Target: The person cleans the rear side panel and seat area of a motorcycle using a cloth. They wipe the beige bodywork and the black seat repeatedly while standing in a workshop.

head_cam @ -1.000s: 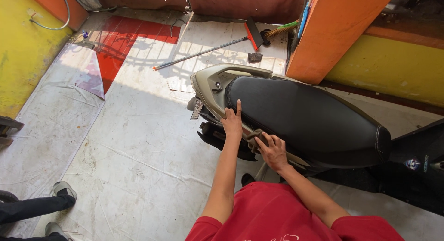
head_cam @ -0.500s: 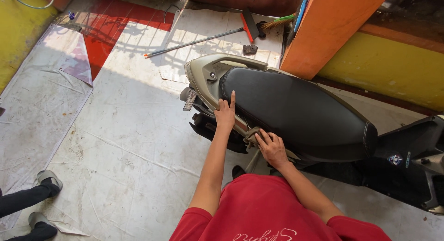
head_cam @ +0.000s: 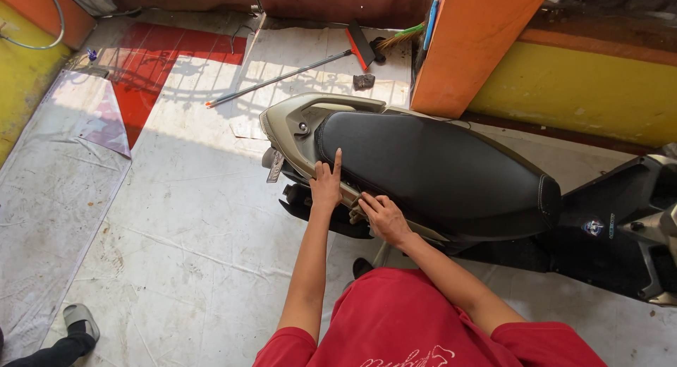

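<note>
Under both sets of fingers lies the scooter's side panel [head_cam: 352,196], a tan strip just below the black seat [head_cam: 430,173], its long axis running from the tail rack [head_cam: 310,117] away toward the right. The left hand [head_cam: 326,185] rests flat on it nearest the tail, forefinger stretched up against the seat edge, the others curled loosely. The right hand [head_cam: 384,215] sits just beside it, fingers pressed together and hooked over the panel's rim; whether they pinch anything I cannot tell. Beyond the fingertips, a broom [head_cam: 296,71] lies on the floor; a sandalled foot [head_cam: 77,317] is well apart
</note>
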